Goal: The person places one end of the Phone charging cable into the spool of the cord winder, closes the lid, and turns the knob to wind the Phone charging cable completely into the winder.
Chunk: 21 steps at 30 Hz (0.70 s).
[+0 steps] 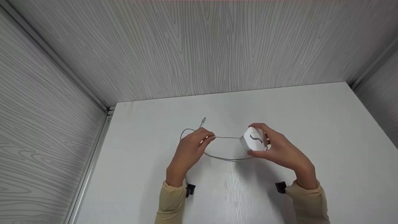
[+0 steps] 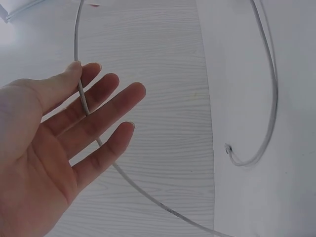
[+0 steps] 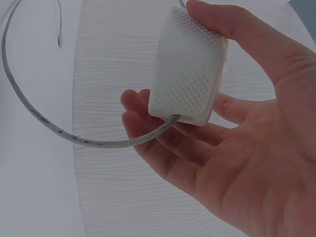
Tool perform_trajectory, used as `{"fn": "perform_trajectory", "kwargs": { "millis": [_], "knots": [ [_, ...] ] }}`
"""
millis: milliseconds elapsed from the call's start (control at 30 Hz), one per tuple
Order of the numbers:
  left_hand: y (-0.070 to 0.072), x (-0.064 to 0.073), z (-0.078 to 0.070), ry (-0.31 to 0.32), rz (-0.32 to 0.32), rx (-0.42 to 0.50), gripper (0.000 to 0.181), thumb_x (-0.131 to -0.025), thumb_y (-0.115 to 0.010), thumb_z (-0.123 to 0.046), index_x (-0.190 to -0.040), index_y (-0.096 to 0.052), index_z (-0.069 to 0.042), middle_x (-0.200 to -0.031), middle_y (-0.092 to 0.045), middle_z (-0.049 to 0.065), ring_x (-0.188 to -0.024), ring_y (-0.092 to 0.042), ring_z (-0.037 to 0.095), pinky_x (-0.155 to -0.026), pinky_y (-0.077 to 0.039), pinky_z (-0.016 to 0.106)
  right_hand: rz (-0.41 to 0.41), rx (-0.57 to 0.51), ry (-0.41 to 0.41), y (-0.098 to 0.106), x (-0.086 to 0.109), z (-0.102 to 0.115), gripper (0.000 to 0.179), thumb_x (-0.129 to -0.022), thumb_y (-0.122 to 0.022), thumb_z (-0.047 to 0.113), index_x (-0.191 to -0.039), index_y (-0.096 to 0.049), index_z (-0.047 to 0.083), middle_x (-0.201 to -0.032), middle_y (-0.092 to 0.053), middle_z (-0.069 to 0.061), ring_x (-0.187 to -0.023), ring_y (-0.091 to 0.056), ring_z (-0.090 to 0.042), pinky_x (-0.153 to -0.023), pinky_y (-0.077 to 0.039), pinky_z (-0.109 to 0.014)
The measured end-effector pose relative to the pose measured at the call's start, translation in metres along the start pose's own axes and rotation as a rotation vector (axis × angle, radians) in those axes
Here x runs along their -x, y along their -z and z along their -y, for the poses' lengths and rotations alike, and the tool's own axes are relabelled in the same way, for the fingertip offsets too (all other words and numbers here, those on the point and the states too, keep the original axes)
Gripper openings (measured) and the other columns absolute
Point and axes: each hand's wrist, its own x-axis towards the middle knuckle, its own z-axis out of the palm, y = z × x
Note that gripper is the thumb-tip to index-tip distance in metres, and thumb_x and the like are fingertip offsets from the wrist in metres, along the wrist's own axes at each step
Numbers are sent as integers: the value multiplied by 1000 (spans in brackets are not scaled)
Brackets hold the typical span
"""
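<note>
Nearest me are my beige sleeves, a black piece sitting inward of my left cuff and another by my right. My left hand pinches a grey cable between thumb and forefinger, the other fingers spread. My right hand holds a white device by opposite edges, thumb on the near one. The cable runs taut to it from my left fingertips; a slack loop curves between my hands. The device's face bears a curved grey mark, perhaps a logo; any lettering is too small to read. Just beyond my left hand is the cable's plug, then more white tabletop and a wood-grain panel.
</note>
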Motion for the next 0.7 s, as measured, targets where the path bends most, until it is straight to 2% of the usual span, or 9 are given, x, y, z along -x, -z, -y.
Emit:
{"fn": "perform_trajectory", "kwargs": {
  "millis": [100,200,300,367,467,600,700],
  "knots": [
    [-2,0,1,32,-7,2,19,-106,-65,-29,-117,-75,-17,-111,-76,-4,-101,-74,12,-86,-60,32,-12,-19,-8,3,1,-1,75,-85,-89,41,-148,-49,37,-126,-67,3,-108,-65,-20,-90,-54,-33],
    [-10,-2,0,69,28,21,31,-107,-63,-31,-134,-68,-17,-127,-71,-2,-116,-72,16,-98,-59,37,-25,-52,5,4,2,3,73,-85,-89,42,-146,-50,38,-128,-66,3,-109,-68,-20,-93,-56,-33],
    [-26,-5,-5,111,112,52,51,-108,-61,-35,-155,-50,-20,-149,-59,-1,-132,-65,18,-106,-56,42,-33,-105,3,4,3,9,70,-85,-89,41,-145,-52,37,-130,-65,3,-110,-69,-21,-92,-56,-29],
    [-35,-7,-10,136,178,65,62,-108,-59,-40,-164,-36,-24,-159,-50,-3,-137,-62,18,-107,-56,43,-38,-142,-8,3,2,14,68,-87,-88,40,-145,-53,35,-132,-65,1,-110,-70,-22,-89,-56,-28],
    [-46,-7,-18,140,261,94,68,-109,-55,-48,-167,-26,-28,-164,-44,-5,-134,-64,16,-102,-57,42,-49,-184,-31,3,1,17,67,-88,-87,38,-146,-53,31,-132,-67,-3,-109,-70,-23,-86,-57,-29],
    [-58,-6,-27,123,324,170,68,-107,-50,-58,-165,-32,-28,-158,-52,-7,-117,-70,10,-94,-58,34,-74,-214,-51,5,1,19,66,-90,-86,36,-147,-53,27,-130,-70,-8,-107,-71,-23,-85,-57,-28],
    [-65,-5,-32,105,372,251,67,-105,-54,-61,-161,-39,-27,-153,-59,-7,-105,-69,7,-88,-57,28,-85,-230,-60,6,1,20,66,-91,-85,34,-148,-53,26,-128,-70,-9,-105,-71,-23,-85,-56,-29]
  ]
}}
